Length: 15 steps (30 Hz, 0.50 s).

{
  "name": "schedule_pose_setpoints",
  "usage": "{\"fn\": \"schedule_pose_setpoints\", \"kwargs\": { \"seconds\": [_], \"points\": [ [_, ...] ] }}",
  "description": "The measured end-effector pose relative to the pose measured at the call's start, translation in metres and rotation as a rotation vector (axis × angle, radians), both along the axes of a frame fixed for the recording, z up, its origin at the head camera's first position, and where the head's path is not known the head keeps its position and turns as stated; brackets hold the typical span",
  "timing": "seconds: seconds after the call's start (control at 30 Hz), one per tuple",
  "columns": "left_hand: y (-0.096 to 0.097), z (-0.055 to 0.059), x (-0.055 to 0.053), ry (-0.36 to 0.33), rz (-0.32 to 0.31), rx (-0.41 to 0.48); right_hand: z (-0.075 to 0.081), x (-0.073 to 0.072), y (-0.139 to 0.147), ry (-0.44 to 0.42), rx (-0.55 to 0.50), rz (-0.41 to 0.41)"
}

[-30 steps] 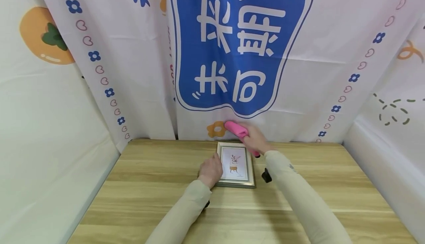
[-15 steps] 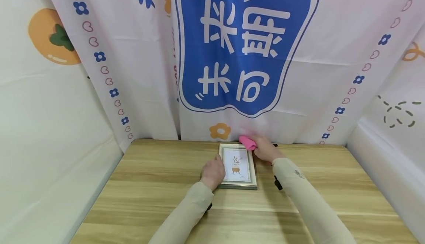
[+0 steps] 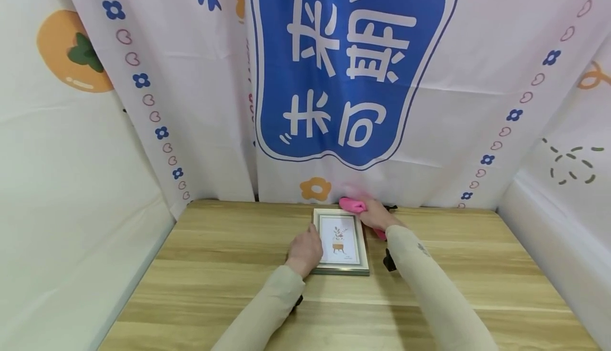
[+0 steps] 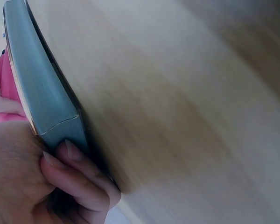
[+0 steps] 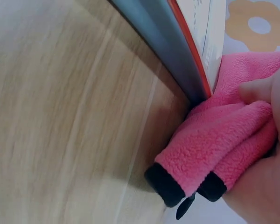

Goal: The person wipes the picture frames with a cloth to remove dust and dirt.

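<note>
A picture frame (image 3: 339,244) with a light border and a potted-plant print lies face up near the table's back edge. My left hand (image 3: 304,248) grips its left side; in the left wrist view, curled fingers (image 4: 77,179) hold the blue-grey edge (image 4: 42,79) by a corner. At the frame's upper right corner, my right hand (image 3: 376,214) grips a bunched pink cloth (image 3: 352,205). The right wrist view shows the fluffy cloth (image 5: 210,135), with black trim, pressed against that corner. The hand hides part of the cloth.
The wood-grain table (image 3: 229,266) extends around the frame. A white printed curtain (image 3: 448,144) hangs right behind the table's back edge, close to the right hand. White side walls (image 3: 95,181) border the table.
My right hand has come down with the cloth from above the frame's top edge to its upper right corner, then shifted slightly left. The left hand keeps its hold.
</note>
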<state>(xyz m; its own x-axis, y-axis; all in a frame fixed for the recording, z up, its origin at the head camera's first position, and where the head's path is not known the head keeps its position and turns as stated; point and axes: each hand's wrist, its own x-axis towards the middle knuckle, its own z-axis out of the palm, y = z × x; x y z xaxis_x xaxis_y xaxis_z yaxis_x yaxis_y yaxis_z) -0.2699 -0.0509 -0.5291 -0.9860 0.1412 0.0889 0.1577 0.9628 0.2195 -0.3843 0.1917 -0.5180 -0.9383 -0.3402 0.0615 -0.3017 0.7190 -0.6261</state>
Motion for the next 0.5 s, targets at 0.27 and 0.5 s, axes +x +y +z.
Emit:
{"fn": "schedule_pose_setpoints", "kwargs": {
  "seconds": [0.27,0.5],
  "points": [
    [-0.001,0.004,0.0,0.006,0.006,0.045,0.025,0.017,-0.018,-0.085,0.025,-0.052],
    [0.0,0.005,0.0,-0.038,0.015,0.067,0.022,0.015,-0.018,-0.044,0.066,-0.013]
  ]
}}
